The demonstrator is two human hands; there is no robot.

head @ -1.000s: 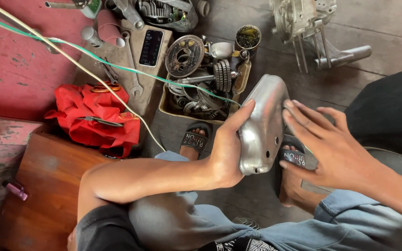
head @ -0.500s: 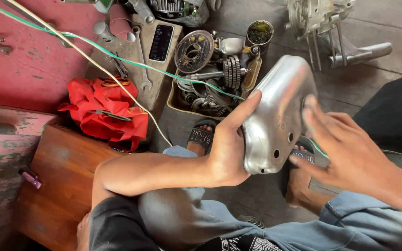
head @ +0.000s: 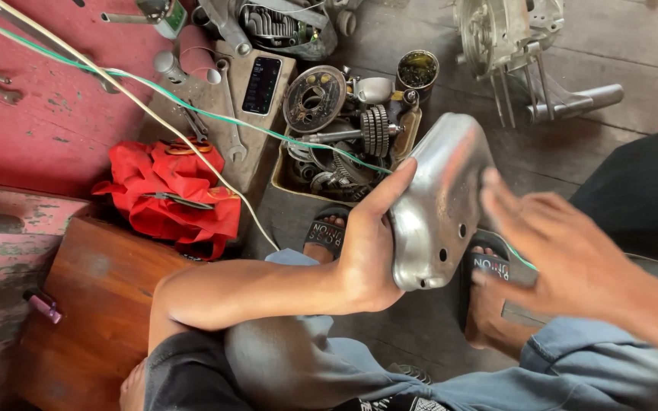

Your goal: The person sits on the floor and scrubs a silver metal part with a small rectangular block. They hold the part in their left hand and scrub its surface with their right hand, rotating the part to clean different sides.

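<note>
Metal fills the middle of my view: a dull silver, rounded metal engine cover [head: 442, 202], held upright above my knees and sandalled feet. My left hand [head: 367, 251] grips its left edge, thumb stretched up along the rim, the other fingers hidden behind. My right hand [head: 565, 247] lies just beside the cover's right face, fingers spread and blurred; I cannot tell whether they touch it. Behind it stands a shallow cardboard tray [head: 283, 179] of gears and greasy parts. Farther left lie a crumpled red cloth [head: 173, 198] and a black phone [head: 262, 84].
</note>
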